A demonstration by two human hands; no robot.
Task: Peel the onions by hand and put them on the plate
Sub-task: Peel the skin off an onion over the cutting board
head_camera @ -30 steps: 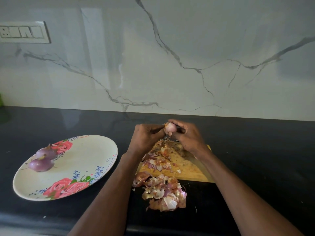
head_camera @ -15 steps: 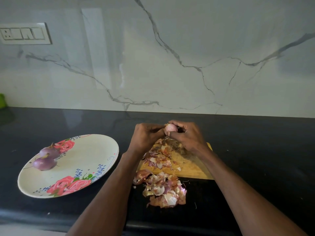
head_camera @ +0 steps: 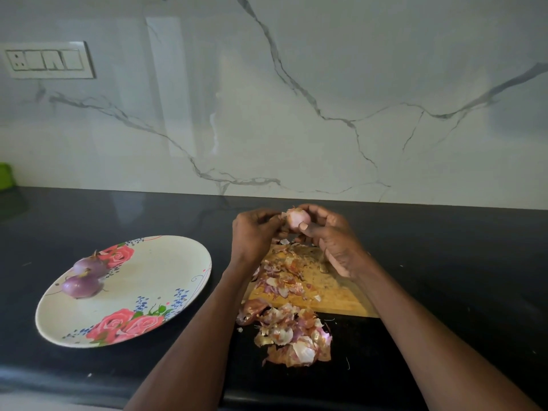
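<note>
Curled fingers (head_camera: 305, 226) of the right hand (head_camera: 335, 238) grip a pale pink onion (head_camera: 298, 218), held in the air above the far end of the cutting board (head_camera: 329, 289). The left hand (head_camera: 253, 232) pinches at the onion's left side, its fingers bent in close. Loose skins (head_camera: 293, 336) cover the board and spill off its near edge onto the counter (head_camera: 459, 262). Left of the arms, apart from the board, a floral plate (head_camera: 154, 280) carries two peeled onions (head_camera: 81, 284) near its far-left rim. Bare dark counter runs to the right of the board and back toward the marble wall (head_camera: 296, 99).
</note>
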